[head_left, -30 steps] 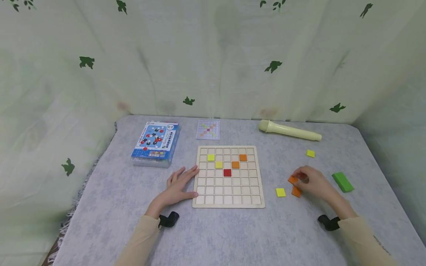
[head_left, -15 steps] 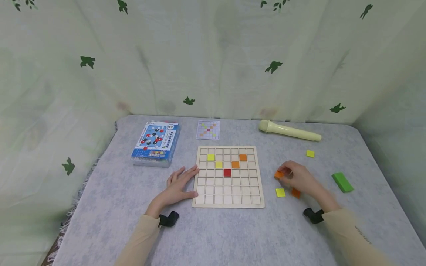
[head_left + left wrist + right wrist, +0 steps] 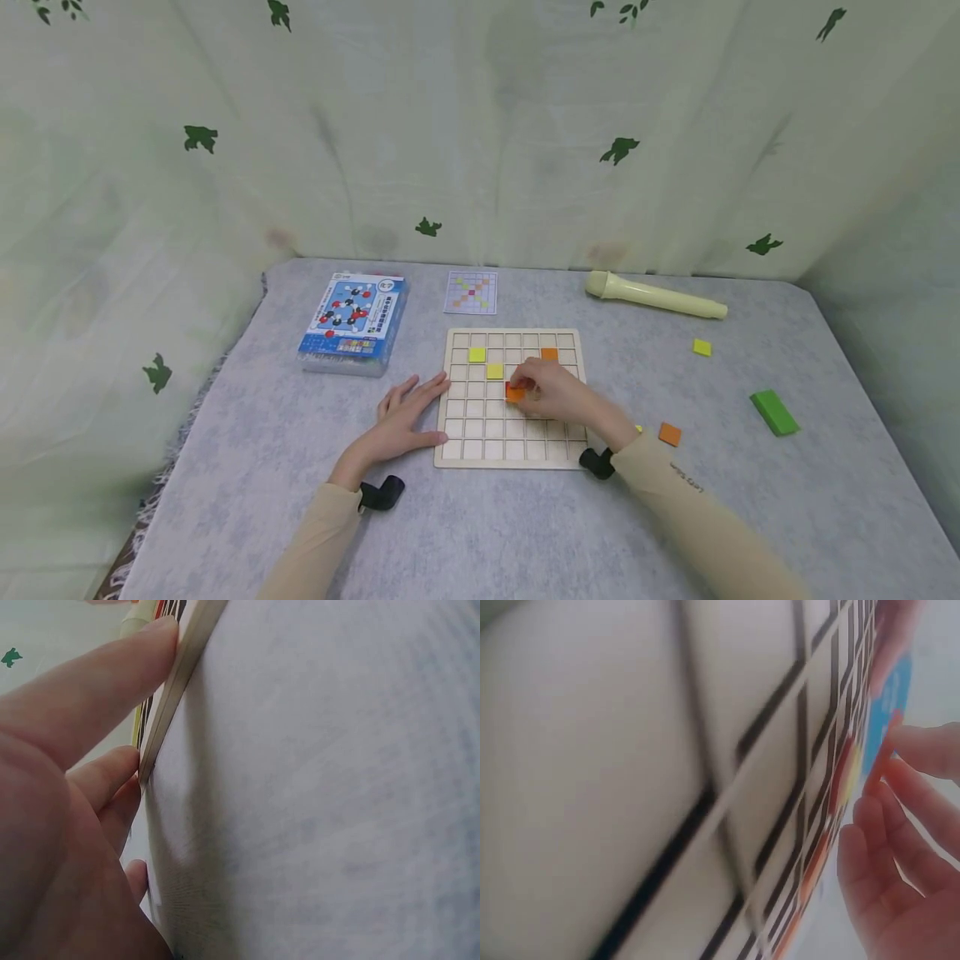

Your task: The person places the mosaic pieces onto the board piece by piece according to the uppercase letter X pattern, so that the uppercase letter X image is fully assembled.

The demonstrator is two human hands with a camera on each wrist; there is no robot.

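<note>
My right hand (image 3: 555,393) pinches an orange tile (image 3: 515,395) between thumb and fingertips over the middle of the wooden grid board (image 3: 472,429). The held orange tile (image 3: 883,754) stands tilted above the board in the right wrist view. It partly covers a red tile (image 3: 508,386) set in the grid. Two yellow tiles (image 3: 477,355) and another orange tile (image 3: 550,354) lie in upper cells; the hand hides part of the grid. My left hand (image 3: 397,423), fingers spread, touches the board's left edge with its fingertips, and its thumb (image 3: 146,656) rests against that edge.
Right of the board lie a loose orange tile (image 3: 670,434), a yellow tile (image 3: 702,347), another yellow one mostly behind the wrist, and a green block (image 3: 775,412). Behind stand a pattern card (image 3: 471,292), a blue-and-white box (image 3: 352,321) and a pale microphone-shaped object (image 3: 660,297).
My right hand has carried an orange tile leftward from the loose tiles to above the board's middle. The left hand stays at the board's edge.
</note>
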